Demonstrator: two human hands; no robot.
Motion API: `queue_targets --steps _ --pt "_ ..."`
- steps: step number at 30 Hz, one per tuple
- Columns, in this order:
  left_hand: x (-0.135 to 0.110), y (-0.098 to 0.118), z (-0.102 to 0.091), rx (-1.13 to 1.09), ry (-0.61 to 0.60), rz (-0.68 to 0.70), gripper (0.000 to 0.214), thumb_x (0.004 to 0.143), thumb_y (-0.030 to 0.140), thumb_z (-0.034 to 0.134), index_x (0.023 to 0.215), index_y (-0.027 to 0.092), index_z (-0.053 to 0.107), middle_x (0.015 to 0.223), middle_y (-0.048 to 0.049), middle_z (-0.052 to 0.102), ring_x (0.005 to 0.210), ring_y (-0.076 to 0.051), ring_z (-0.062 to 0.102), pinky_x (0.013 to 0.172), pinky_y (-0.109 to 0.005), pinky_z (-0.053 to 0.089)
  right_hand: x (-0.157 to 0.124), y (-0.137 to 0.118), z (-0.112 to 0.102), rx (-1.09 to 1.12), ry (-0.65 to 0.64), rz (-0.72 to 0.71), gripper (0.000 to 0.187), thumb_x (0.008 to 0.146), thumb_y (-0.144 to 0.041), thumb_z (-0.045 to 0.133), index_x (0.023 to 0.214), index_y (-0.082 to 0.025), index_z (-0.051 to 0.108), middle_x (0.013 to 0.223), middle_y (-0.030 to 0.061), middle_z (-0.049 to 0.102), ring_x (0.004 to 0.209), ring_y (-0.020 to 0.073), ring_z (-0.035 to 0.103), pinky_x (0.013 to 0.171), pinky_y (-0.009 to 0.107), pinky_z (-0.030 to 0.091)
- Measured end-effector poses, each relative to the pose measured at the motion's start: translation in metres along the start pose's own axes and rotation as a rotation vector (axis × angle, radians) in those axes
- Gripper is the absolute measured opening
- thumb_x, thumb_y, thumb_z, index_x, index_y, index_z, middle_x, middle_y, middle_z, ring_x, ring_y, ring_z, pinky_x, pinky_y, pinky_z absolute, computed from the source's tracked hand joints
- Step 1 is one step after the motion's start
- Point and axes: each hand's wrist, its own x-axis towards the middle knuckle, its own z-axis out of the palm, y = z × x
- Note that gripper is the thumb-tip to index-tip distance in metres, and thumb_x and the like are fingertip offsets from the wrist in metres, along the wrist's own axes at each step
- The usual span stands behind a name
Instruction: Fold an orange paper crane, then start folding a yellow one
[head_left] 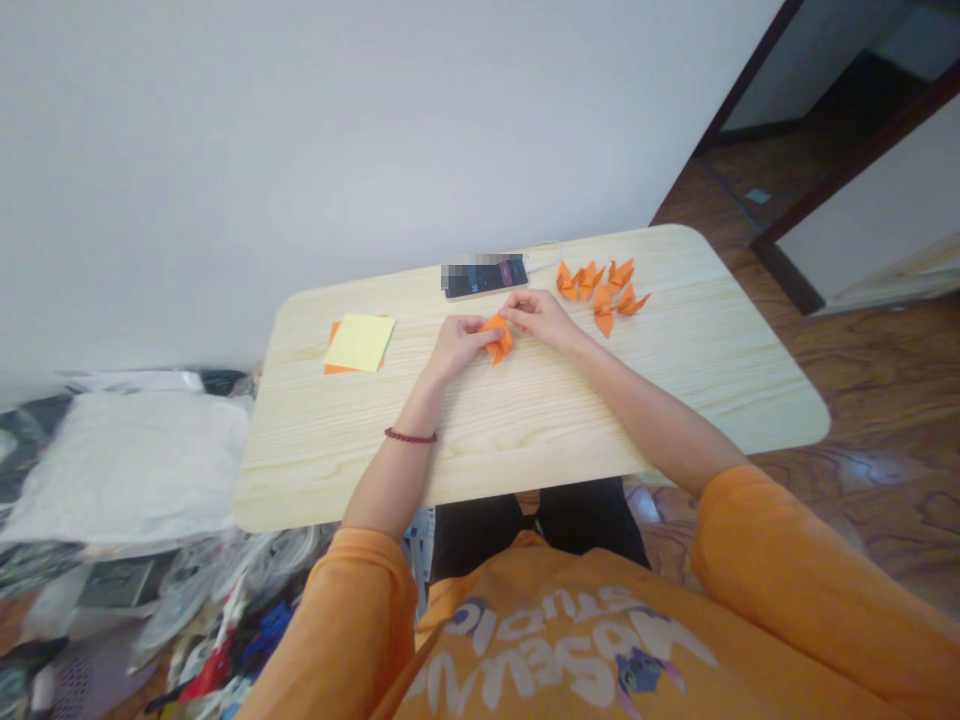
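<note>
1. Nearest the camera is the person's orange sweatshirt (570, 650), with white lettering across the chest and a small dark printed figure among the letters. Just beyond it, dark trousers (532, 525) show below the edge of the counter.
2. The left grip (457, 345) is narrow, closed around one side of a folded orange paper (496, 338). A dark red beaded bracelet (410, 436) circles that wrist.
3. The right grip (536, 315) is also narrow, pinching the same paper from the other side.
4. The folded orange paper sits between the two grips, near the middle of the pale wood counter (697, 370). The fingers hide part of it, so its exact shape is hard to tell.
5. To the right of the hands, a cluster of orange origami cranes (600, 288) lies on the counter, close together. Behind the hands is a black phone (486, 276), partly blurred, with a white cable (546, 256) running from it. To the left, a yellow paper square (358, 342) rests on orange paper squares (332, 360).
6. Beyond the counter's left edge are a white bag (127, 465) and a heap of plastic packaging (217, 590). On the right, a polished wood floor (885, 380) runs towards a doorway (787, 170).
</note>
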Motion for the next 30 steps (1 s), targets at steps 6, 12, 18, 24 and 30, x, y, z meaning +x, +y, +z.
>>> queue_targets --steps 6,12,18,24,30 --pt "0.0006 0.0012 0.0008 -0.015 0.017 -0.031 0.017 0.058 0.027 0.076 0.065 0.013 0.07 0.059 -0.0018 0.066 0.051 -0.009 0.052 0.056 -0.023 0.039 0.0012 0.0049 0.0003 -0.091 -0.011 -0.096 0.018 0.075 -0.032 0.06 0.069 -0.017 0.053 0.06 -0.0037 0.047 0.056 0.0089 0.041 0.053 0.023 0.03" --pt "0.0004 0.0025 0.002 -0.044 0.055 -0.049 0.019 0.056 0.03 0.077 0.063 0.013 0.07 0.059 -0.0021 0.066 0.053 -0.01 0.053 0.056 -0.023 0.04 0.0041 0.0094 -0.0013 -0.073 -0.048 -0.098 0.02 0.072 -0.035 0.062 0.072 -0.017 0.055 0.064 -0.0018 0.053 0.058 0.01 0.046 0.053 0.023 0.033" --pt "0.0001 0.0051 0.0032 -0.061 0.089 -0.065 0.019 0.055 0.029 0.077 0.062 0.014 0.069 0.059 -0.0021 0.066 0.054 -0.011 0.055 0.057 -0.024 0.041 0.0042 0.0106 -0.0018 -0.023 -0.075 -0.061 0.025 0.073 -0.039 0.063 0.068 -0.017 0.052 0.056 -0.0047 0.046 0.052 0.0077 0.04 0.049 0.022 0.028" --pt "0.0023 0.0024 0.0028 -0.081 0.138 -0.048 0.019 0.057 0.027 0.079 0.062 0.014 0.067 0.059 -0.0026 0.066 0.053 -0.011 0.056 0.057 -0.024 0.042 0.0041 0.0089 -0.0016 0.018 -0.081 0.004 0.02 0.073 -0.032 0.065 0.07 -0.017 0.052 0.053 -0.0063 0.045 0.048 0.0061 0.038 0.046 0.021 0.026" --pt "0.0042 -0.0039 0.0055 -0.112 0.161 0.007 0.017 0.059 0.025 0.077 0.067 0.014 0.068 0.063 -0.0031 0.068 0.054 -0.011 0.057 0.056 -0.023 0.043 0.0018 0.0024 -0.0017 0.034 -0.064 0.075 0.016 0.074 -0.023 0.064 0.067 -0.016 0.052 0.047 -0.0068 0.044 0.045 0.0051 0.036 0.045 0.019 0.025"
